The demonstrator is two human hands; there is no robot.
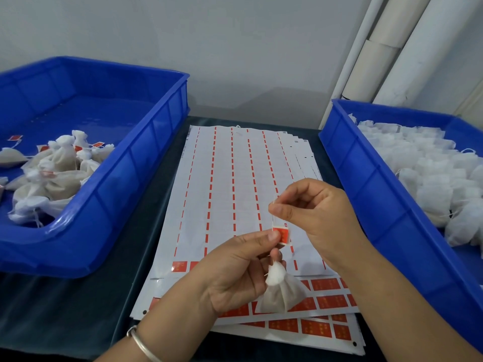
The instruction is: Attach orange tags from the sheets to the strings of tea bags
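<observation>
A stack of white tag sheets (235,184) lies on the dark table between two crates; most rows are peeled, and orange tags remain along the near edge. My left hand (235,273) pinches an orange tag (283,235) between thumb and forefinger, and a white tea bag (281,291) hangs from its lower fingers. My right hand (313,212), just above the tag, pinches the thin white string (273,218) that runs down to the tag.
A blue crate (146,152) on the left holds several tea bags with orange tags. The blue crate (371,178) on the right is heaped with untagged white tea bags. White pipes stand against the wall at the back right.
</observation>
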